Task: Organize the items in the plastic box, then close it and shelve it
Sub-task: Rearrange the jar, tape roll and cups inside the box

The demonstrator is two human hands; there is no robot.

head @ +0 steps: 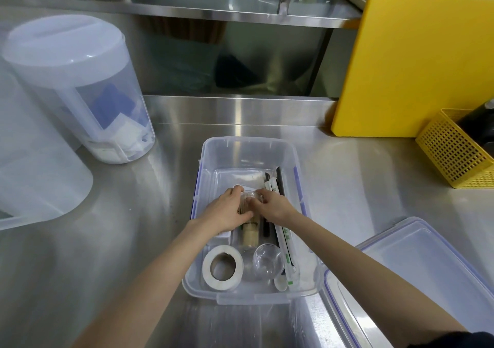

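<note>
Plastic box [250, 144] sits open on the stainless steel counter [107, 240], just in front of the person, its lid [417, 272] lying flat on the counter beside it at the near right. Both hands are down inside the box. The left hand [227, 211] and the right hand [275, 204] close from either side around a small clear cup [250, 195] fitted over the top of a bamboo whisk [250, 234], fingers curled against it and thumbs nearly meeting (how firmly they press, I cannot tell).

Along the box's right wall lie paper-wrapped straws [286, 243] and dark straws [280, 180], running front to back. At the near end a roll of white tape [223, 267] leans against the wall, with a second clear cup [267, 260] just beside it and a small white spoon [280, 285] at the near edge.

The counter is brushed metal, bright with glare, with a raised lip at the back. At the left stands a tall translucent canister [77, 85] with a white lid, holding blue and white packets; a larger translucent tub [34, 165] is cut off by the left edge. A yellow cutting board [417, 64] stands upright at the right, and a yellow mesh basket [454, 149] sits just in front of it. A steel shelf [240, 13] runs across above the counter's back.
</note>
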